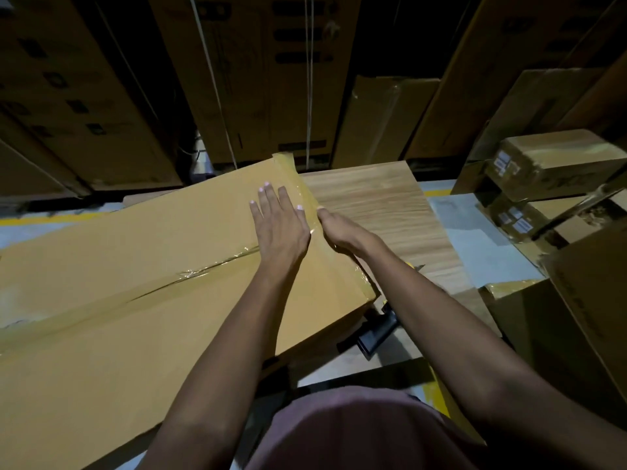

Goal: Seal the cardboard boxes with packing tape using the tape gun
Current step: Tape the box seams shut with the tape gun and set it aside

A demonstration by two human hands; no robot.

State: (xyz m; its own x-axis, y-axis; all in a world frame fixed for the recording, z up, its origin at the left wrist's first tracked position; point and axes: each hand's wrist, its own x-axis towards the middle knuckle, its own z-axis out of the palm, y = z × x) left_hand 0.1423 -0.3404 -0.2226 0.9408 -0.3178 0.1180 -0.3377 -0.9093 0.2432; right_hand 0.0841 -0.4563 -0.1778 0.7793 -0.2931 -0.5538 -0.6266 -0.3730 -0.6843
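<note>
A long flat cardboard box (142, 266) lies across the wooden table (383, 205). Clear tape runs along its centre seam (203, 271), and a tape strip (298, 184) covers its right end edge. My left hand (280, 225) lies flat on the box top near that end, fingers straight. My right hand (339, 232) presses on the taped right edge, its fingers mostly hidden over the side. The black tape gun (376, 330) lies on the table beside the box's near right corner, under my right forearm, touched by neither hand.
Tall cartons (258, 79) stand in a row behind the table. Smaller taped boxes (556, 164) are stacked at the right, with a large carton (590, 320) closer in. A grey sheet (475, 239) lies at the table's right edge. Yellow floor lines show on the left.
</note>
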